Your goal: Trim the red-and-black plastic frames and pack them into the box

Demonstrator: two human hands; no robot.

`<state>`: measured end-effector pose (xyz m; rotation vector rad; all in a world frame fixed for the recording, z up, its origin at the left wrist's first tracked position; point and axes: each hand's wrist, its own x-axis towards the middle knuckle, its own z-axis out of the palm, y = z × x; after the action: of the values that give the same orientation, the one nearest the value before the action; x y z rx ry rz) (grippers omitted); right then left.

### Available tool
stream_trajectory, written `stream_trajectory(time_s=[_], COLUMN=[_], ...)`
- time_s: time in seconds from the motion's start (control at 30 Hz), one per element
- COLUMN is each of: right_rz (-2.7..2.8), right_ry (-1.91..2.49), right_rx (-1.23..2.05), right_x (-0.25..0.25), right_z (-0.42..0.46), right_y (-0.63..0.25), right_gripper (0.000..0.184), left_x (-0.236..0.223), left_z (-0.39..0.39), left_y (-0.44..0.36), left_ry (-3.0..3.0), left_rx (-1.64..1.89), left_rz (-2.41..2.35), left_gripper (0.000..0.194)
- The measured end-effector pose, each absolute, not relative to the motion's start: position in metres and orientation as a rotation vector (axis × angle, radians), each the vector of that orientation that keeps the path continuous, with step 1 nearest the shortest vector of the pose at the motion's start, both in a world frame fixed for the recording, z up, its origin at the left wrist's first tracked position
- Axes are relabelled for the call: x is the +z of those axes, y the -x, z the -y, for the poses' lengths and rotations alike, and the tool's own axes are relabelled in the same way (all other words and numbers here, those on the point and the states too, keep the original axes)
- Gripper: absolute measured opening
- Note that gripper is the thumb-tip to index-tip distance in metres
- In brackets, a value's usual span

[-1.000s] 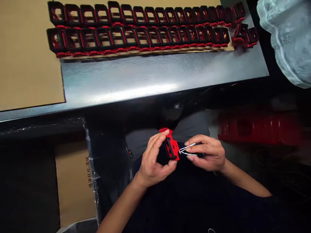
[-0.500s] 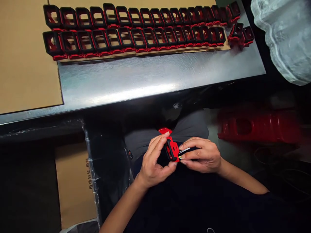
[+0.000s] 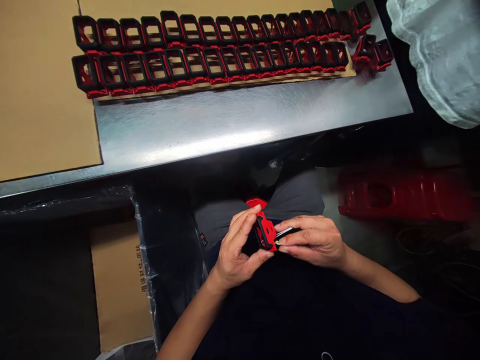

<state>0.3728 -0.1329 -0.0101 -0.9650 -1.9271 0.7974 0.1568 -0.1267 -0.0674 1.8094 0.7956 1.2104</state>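
Note:
Over my lap, my left hand (image 3: 236, 252) pinches a small red and black plastic part (image 3: 264, 231) between thumb and fingers. My right hand (image 3: 313, 241) is closed on thin metal tweezers (image 3: 284, 231), whose tips touch the part's right edge. Another red piece (image 3: 256, 202) shows just behind the part, above my left fingers. On the steel table (image 3: 225, 125) above, two long rows of the same red and black parts (image 3: 213, 47) stand side by side on a strip of cardboard.
A large sheet of brown cardboard (image 3: 41, 95) covers the table's left end. Two loose parts (image 3: 373, 50) lie at the right end of the rows. A red plastic stool (image 3: 401, 195) stands to my right. A cardboard box wrapped in plastic film (image 3: 123, 280) sits at lower left. A pale bag (image 3: 438, 55) hangs upper right.
My right hand has brought the tweezers in against the part; their splayed tips, visible a second ago, are now closed and mostly hidden by my fingers. My left hand holds the part steady.

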Motion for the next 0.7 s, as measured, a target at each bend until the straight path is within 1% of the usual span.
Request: stream_trajectory(time_s=[0.1,0.33,0.7], right_rz=[1.959,1.945,2.030], right_ry=[0.937,0.946,1.006], right_rx=[0.751,0.760,0.741], right_x=[-0.0081,-0.0076,-0.0040], right_z=[0.1331,0.1339,0.1349], right_y=[-0.3719,-0.3717,-0.3723], right_gripper=[0.004,0.004,0.007], left_x=[-0.0668,-0.0669,-0.0659], left_z=[0.1255,0.1240,0.1237], left_y=[-0.1568,-0.1564,-0.1547], left_ry=[-1.836,-1.858,-1.917], left_rx=[1.232,1.257,1.226], left_rz=[-0.805,-0.796,-0.821], left_gripper=[0.080,0.082,0.081])
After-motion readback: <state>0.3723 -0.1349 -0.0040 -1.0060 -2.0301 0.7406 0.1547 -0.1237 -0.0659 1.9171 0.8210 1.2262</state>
